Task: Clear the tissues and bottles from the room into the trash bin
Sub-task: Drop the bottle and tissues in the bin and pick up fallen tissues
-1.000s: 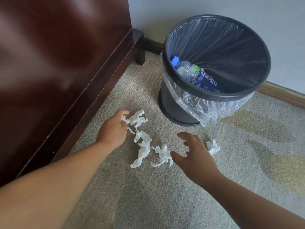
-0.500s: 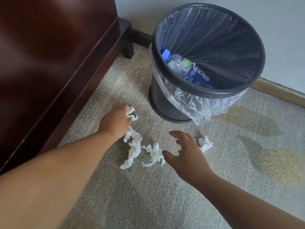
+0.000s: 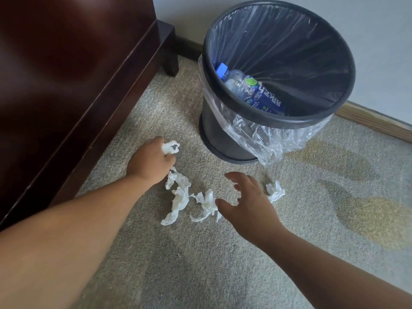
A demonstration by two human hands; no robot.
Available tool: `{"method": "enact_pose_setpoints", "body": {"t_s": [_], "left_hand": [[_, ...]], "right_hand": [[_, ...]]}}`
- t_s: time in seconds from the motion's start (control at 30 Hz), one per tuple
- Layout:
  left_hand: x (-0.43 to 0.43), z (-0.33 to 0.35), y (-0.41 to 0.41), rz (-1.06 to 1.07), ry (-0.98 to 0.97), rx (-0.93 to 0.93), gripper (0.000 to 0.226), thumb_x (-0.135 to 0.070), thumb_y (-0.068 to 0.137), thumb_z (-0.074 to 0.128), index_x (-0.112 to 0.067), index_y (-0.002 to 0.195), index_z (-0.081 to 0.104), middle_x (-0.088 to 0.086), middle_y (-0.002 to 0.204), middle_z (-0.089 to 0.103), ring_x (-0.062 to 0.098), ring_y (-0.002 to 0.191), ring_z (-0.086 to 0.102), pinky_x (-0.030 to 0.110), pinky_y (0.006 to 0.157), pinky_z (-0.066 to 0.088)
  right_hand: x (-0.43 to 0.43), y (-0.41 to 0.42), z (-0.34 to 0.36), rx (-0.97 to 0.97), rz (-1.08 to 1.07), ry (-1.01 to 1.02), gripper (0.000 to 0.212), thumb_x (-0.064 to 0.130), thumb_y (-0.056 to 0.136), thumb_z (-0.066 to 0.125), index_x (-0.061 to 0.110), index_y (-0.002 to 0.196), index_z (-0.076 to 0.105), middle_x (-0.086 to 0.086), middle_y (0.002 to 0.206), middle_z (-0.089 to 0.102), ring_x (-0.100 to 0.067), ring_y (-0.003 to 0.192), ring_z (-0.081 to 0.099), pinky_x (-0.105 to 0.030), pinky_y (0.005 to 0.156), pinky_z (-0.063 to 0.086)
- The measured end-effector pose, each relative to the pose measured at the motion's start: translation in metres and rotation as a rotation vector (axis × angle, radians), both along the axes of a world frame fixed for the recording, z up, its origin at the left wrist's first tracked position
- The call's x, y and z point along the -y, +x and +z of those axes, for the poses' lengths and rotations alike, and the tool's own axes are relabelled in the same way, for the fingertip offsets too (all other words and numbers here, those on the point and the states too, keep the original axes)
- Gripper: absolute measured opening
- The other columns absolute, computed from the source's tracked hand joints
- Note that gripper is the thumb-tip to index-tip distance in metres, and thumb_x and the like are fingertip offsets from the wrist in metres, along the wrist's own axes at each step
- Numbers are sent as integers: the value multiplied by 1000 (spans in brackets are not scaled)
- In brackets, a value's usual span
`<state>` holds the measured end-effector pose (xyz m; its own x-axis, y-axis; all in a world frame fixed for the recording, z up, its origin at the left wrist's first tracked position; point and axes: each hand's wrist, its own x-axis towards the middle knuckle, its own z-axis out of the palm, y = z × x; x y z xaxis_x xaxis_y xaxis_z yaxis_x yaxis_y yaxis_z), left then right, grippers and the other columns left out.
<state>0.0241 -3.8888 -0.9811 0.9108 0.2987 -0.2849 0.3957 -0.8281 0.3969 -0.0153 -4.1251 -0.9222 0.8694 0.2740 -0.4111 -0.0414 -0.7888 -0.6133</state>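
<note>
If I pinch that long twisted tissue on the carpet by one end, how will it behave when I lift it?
The long twisted tissue looks thin and crumpled, so it will probably hang limp rather than hold its shape. It likely weighs almost nothing. Its ragged strands touch the next tissue beside the right hand, so that one might drag along or a strand tear.

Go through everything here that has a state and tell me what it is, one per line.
Trash bin: upright, open, lined.
Bottles: inside the bin.
Tissues: crumpled, on the carpet.
Small tissue: on the carpet, apart.
Left hand: closed on a tissue.
Right hand: open, empty.
</note>
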Motion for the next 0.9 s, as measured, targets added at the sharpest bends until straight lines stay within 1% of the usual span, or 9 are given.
{"method": "enact_pose_setpoints", "body": {"t_s": [0.1, 0.3, 0.37, 0.43, 0.57, 0.67, 0.77, 0.83, 0.9], "left_hand": [[-2, 6, -11, 22, -13, 64, 30, -23, 88, 55, -8, 113, 49, 5, 75, 56, 30, 73, 58, 33, 58, 42], [-7, 12, -35, -22, -32, 132, 24, -10, 90, 50, -17, 111, 59, 3, 87, 60, 23, 67, 53, 30, 55, 36], [-7, 9, -41, -54, -31, 81, 18, -12, 88, 49, -14, 100, 62, 1, 89, 61, 23, 70, 54, 31, 57, 41], [-4, 7, -44, -65, -13, -15, 8, -22, 85, 52, -16, 90, 55, -1, 80, 58, 22, 67, 56, 31, 55, 42], [10, 6, -44, -166, 100, -193, 19, -25, 86, 54, -20, 69, 46, 0, 71, 55, 21, 64, 52, 29, 53, 32], [18, 3, -41, -185, 136, -171, 12, -26, 92, 50, -15, 96, 53, 1, 76, 55, 22, 67, 50, 30, 57, 32], [21, -3, -38, -162, 100, -185, 30, -30, 95, 49, -18, 122, 45, 3, 92, 56, 20, 71, 49, 30, 59, 34], [22, -9, -38, -169, 91, -215, 36, -32, 95, 51, -22, 129, 42, 7, 114, 56, 20, 78, 50, 31, 64, 40], [21, -14, -39, -193, 101, -250, 35, -34, 93, 53, -23, 125, 44, 8, 123, 52, 23, 88, 56, 35, 71, 47]], "right_hand": [[1, -1, 0, 11, 2, 16, 58, 39, 84, 66, 34, 135, 40, 11, 139, 43, -1, 100, 46, -26, 86, 47], [3, -7, -2, 10, 29, 17, 58, 39, 84, 66, 34, 136, 40, 10, 139, 41, -2, 100, 47, -26, 84, 48], [4, -10, -2, 4, 35, 18, 58, 39, 84, 66, 34, 136, 40, 11, 139, 41, -2, 98, 47, -26, 84, 49], [6, -12, -2, 0, 32, 18, 58, 39, 84, 66, 34, 136, 40, 11, 138, 41, -3, 97, 48, -27, 85, 50], [12, -13, -2, -4, 15, 32, 58, 39, 84, 66, 35, 135, 40, 13, 138, 41, -1, 97, 48, -25, 83, 49], [16, -12, -3, -1, 2, 17, 58, 41, 84, 65, 36, 135, 39, 14, 137, 41, -1, 95, 48, -23, 79, 47], [17, -12, -4, 2, -3, 7, 57, 41, 84, 65, 36, 135, 39, 14, 136, 42, -1, 91, 49, -23, 79, 48], [17, -11, -4, 3, -1, 0, 57, 42, 84, 65, 36, 135, 39, 14, 136, 42, -1, 91, 48, -23, 78, 48], [17, -11, -5, 2, -5, 0, 57, 41, 84, 65, 35, 135, 39, 14, 137, 41, -1, 91, 48, -21, 77, 45]]}}
